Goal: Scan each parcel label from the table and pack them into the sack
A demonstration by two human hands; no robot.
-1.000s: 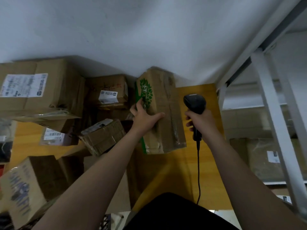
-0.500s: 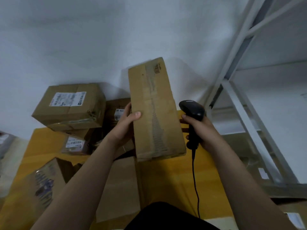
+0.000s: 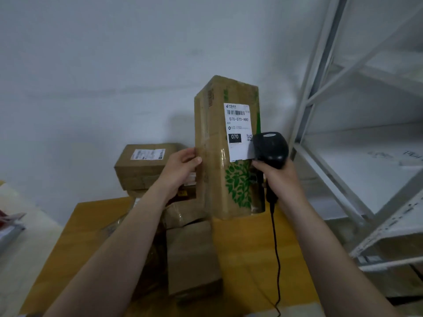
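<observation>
A tall cardboard parcel (image 3: 219, 179) with a green leaf print is held upright above the yellow table (image 3: 247, 259). Its white shipping label (image 3: 238, 131) faces me. My left hand (image 3: 180, 170) grips the parcel's left edge, thumb on the front. My right hand (image 3: 281, 179) holds a black corded barcode scanner (image 3: 271, 148), whose head sits right by the label's lower right corner. No sack is in view.
More cardboard parcels are stacked at the back left of the table, one (image 3: 146, 165) with a white label on top, and a plain box (image 3: 192, 255) lies near me. A white metal shelving rack (image 3: 343, 138) stands on the right. The wall is close behind.
The parcel has been turned so its labelled, leaf-printed side faces me, and it stands more upright. The scanner has moved up close to the label. My view has tilted upward.
</observation>
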